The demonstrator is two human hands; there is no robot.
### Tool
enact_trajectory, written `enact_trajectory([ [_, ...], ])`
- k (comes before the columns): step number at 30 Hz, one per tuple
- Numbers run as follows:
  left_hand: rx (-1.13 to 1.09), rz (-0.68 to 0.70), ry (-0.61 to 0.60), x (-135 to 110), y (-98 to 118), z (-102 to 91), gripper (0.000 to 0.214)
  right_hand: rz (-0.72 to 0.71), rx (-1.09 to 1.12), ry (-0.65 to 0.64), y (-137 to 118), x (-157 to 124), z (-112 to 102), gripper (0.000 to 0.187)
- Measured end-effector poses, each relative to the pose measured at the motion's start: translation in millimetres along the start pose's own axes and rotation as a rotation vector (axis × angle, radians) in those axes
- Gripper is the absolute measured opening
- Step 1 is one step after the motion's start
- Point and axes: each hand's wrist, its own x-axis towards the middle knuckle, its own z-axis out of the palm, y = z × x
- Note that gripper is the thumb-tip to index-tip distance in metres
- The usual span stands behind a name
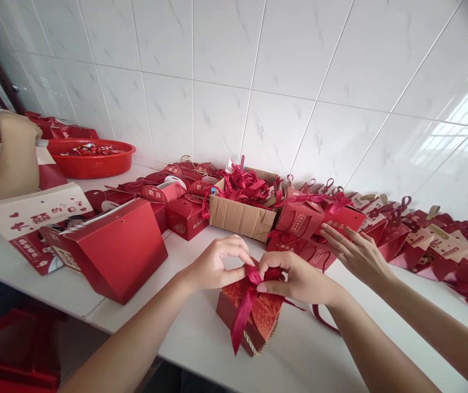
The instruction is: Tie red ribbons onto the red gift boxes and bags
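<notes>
Left hand (pixel 213 267) and right hand (pixel 297 279) pinch ribbon (pixel 243 312) — atop red box (pixel 267 317).

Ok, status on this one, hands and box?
Left hand and right hand both pinching ribbon atop gift box. Co-worker's hand close on right.

A gift box (pixel 264 317) is sitting on the counter (pixel 201 349), the left hand (pixel 213 267) and right hand (pixel 299 281) meeting on top of it. Behind it a cardboard box (pixel 240 219) is standing, ribbons (pixel 246 185) lying in it. A larger box (pixel 123 256) is lying to the left, a basin (pixel 90 162) sitting further back by the wall (pixel 258 82). A row of small boxes (pixel 442 245) is running off to the right, a co-worker's hand (pixel 356 254) resting before them
</notes>
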Motion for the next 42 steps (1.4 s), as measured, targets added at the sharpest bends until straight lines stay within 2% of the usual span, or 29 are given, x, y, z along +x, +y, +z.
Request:
enact_trajectory([
  [4,-0.077,-0.045,-0.011,0.3,-0.7,3.3,0.005,0.011,-0.002,0.006,1.2,-0.4,0.9,0.023],
  [9,-0.182,-0.169,-0.069,-1.7,3.7,-0.9,0.006,-0.011,0.029,-0.006,-1.3,0.2,-0.2,0.02],
  [15,-0.188,-0.142,-0.135,-2.5,6.7,-7.3,0.013,0.035,0.053,0.028,-3.4,-1.2,-1.6,0.015],
  [22,-0.271,-0.199,-0.102,-2.2,7.9,-6.2,0.022,0.035,0.037,0.01,2.4,-1.2,-1.7,0.015],
  [26,-0.268,-0.251,-0.19,-1.5,8.2,-6.4,0.022,0.069,0.022,0.015,0.2,-1.5,-2.8,0.02],
  [29,-0.248,-0.233,-0.229,-0.6,8.5,-8.0,0.025,0.158,-0.064,0.062,-1.2,-2.8,-5.9,0.026],
  [34,-0.229,-0.219,-0.155,0.4,10.3,-10.2,0.011,0.288,-0.069,0.116,-0.2,-3.5,-10.0,0.036],
  [38,-0.196,-0.308,-0.122,1.1,13.8,-4.1,0.014,0.254,0.031,0.141,1.5,-2.7,-9.6,0.038],
  [42,-0.084,-0.418,-0.018,2.3,22.6,6.8,0.015,0.205,0.124,0.164,1.4,-4.3,-10.8,0.039],
])
